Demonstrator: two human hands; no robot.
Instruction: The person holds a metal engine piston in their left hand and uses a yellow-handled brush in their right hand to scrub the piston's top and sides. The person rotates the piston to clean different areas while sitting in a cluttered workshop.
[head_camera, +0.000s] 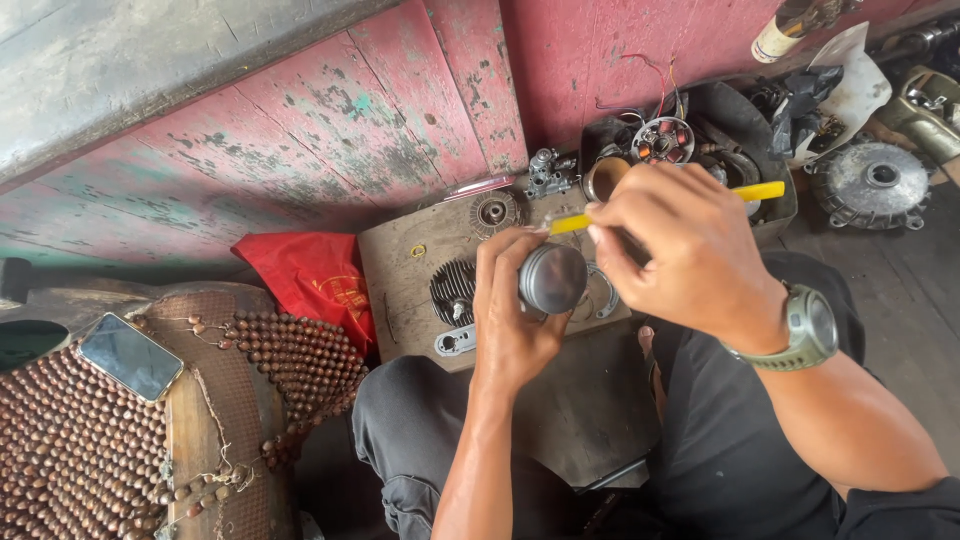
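My left hand grips a grey metal piston, its flat crown turned toward the camera. My right hand, with a grey-green watch on its wrist, holds a yellow-handled tool. The tool's tip end touches the piston's upper edge. Both hands hover over a wooden board resting in front of my knees.
On the board lie a finned cylinder, a round toothed part, a flat gasket-like plate and a small carburettor-like part. A black tray with a wired stator sits behind. Red bag, phone on a beaded seat left; round engine cover right.
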